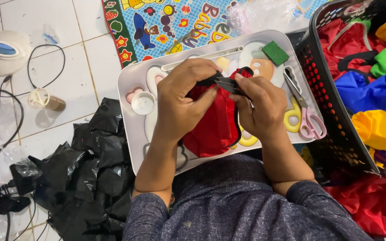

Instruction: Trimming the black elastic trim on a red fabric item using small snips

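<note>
A piece of red fabric (213, 122) with a black strap (222, 80) is being held above a white lap tray (128, 85) by both hands. The left hand (182, 100) is being closed around the upper left of the fabric, with the fingers curled over the strap and the thumb pressed against the cloth. The right hand (260, 105) is being pinched shut on the strap's right end, fingertips meeting those of the left hand at the top of the bundle. The fabric is hanging down between the two wrists, over the middle of the tray.

On the tray, a small white cap (143, 103) is lying just left of the left hand, a green block (275, 52) is resting near the far right corner, and pink-and-yellow scissors (304, 114) are lying just right of the right hand. A black basket (329, 98) filled with coloured fabric pieces (380, 93) is standing beside the tray's right edge. Black plastic bags (90, 174) are piled on the tiled floor at the left.
</note>
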